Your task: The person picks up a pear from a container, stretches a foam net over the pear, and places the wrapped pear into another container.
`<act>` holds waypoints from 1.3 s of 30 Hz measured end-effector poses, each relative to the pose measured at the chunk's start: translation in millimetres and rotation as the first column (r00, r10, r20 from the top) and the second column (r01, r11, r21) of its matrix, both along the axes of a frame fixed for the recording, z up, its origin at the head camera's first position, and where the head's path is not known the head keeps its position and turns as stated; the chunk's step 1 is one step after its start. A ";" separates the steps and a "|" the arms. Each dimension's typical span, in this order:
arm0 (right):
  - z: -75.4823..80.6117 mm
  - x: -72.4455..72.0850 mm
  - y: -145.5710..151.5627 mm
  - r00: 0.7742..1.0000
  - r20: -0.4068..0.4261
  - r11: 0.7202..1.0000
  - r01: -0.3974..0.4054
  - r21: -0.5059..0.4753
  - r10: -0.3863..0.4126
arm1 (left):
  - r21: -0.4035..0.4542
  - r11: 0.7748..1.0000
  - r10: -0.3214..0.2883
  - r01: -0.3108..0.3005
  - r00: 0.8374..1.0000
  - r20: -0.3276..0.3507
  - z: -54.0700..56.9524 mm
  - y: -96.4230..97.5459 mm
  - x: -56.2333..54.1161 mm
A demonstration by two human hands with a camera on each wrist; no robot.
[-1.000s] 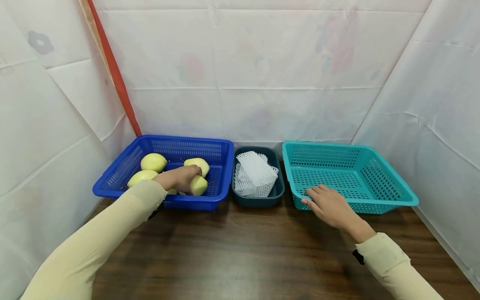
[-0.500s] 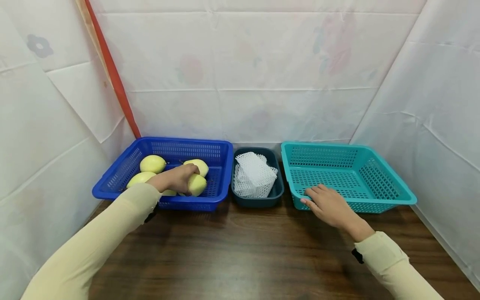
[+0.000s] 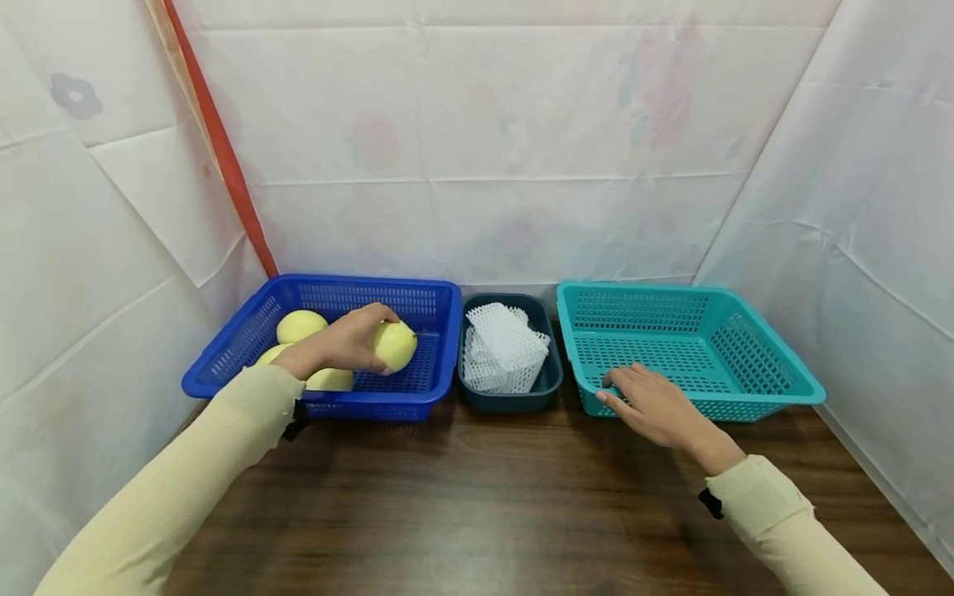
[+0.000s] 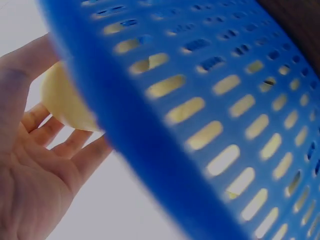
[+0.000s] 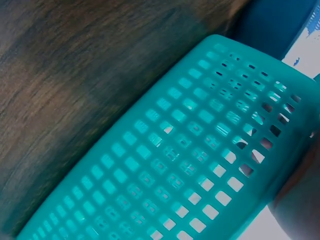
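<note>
In the head view my left hand (image 3: 352, 338) holds a yellow pear (image 3: 395, 345), thumb and fingers around it, its stem pointing right. It is over the blue basket (image 3: 440, 372), where several other pears (image 3: 301, 326) lie partly behind the hand and forearm. From the left wrist, the held pear (image 4: 65, 100) shows beyond the basket's blue rim (image 4: 120, 115), with the fingers curved under it. My right hand (image 3: 656, 407) rests with relaxed fingers on the near left rim of the teal basket (image 3: 782, 396). Mostly the teal basket's slotted wall (image 5: 165, 155) fills the right wrist view.
Between the baskets stands a small dark teal bin (image 3: 512, 403) holding white foam net sleeves (image 3: 510, 343). All three containers sit on a dark wooden table (image 3: 507, 497), close to a white cloth backdrop (image 3: 484, 223). A red strip (image 3: 224, 157) hangs at the left corner.
My left hand has lifted the pear up from among the others, and the pear has turned so its stem shows. The right hand stays at the teal rim.
</note>
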State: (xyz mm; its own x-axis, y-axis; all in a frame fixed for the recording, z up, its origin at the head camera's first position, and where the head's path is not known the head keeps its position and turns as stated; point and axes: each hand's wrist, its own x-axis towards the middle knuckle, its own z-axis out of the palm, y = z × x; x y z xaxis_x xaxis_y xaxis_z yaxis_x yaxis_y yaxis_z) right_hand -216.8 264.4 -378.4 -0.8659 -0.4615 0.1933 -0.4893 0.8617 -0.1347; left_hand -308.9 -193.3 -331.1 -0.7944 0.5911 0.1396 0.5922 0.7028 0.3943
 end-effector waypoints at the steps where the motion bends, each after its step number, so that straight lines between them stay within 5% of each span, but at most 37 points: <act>1: 0.4 0.3 -0.2 1.000 0.003 1.000 -0.003 -0.014 0.004 | 0.022 1.000 0.008 -0.008 1.000 -0.002 1.5 0.6 1.1; 9: 10.8 1.2 -11.6 0.994 -0.083 0.994 -0.084 -0.067 0.078 | 0.215 0.976 0.027 -0.029 1.000 0.011 10.3 10.6 12.1; 16: 28.2 -0.6 -38.1 0.993 -0.060 0.981 -0.110 -0.157 0.102 | 0.413 0.910 -0.038 0.031 0.999 0.008 15.9 37.1 26.7; 22: 38.0 -0.6 -63.6 0.992 0.000 0.953 -0.123 -0.277 0.127 | 0.501 0.861 -0.106 0.091 0.994 0.000 12.0 61.9 35.9; 30: 42.6 0.4 -100.1 0.974 -0.006 0.872 -0.203 -0.445 0.224 | 0.608 0.776 -0.212 0.168 0.977 0.001 3.2 92.8 46.3; 39: 39.4 3.1 -117.3 0.955 -0.008 0.720 -0.230 -0.654 0.298 | 0.656 0.739 -0.272 0.153 0.959 0.083 -2.2 120.5 61.1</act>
State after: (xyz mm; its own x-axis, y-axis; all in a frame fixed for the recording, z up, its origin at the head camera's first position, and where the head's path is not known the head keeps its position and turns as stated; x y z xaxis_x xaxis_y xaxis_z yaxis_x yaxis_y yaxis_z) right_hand -213.7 147.1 -339.0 -0.7567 -0.4692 0.4553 -0.6402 0.3905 -0.6616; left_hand -247.8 -72.9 -333.3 -0.7049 0.5666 0.4268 0.5806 0.1151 0.8060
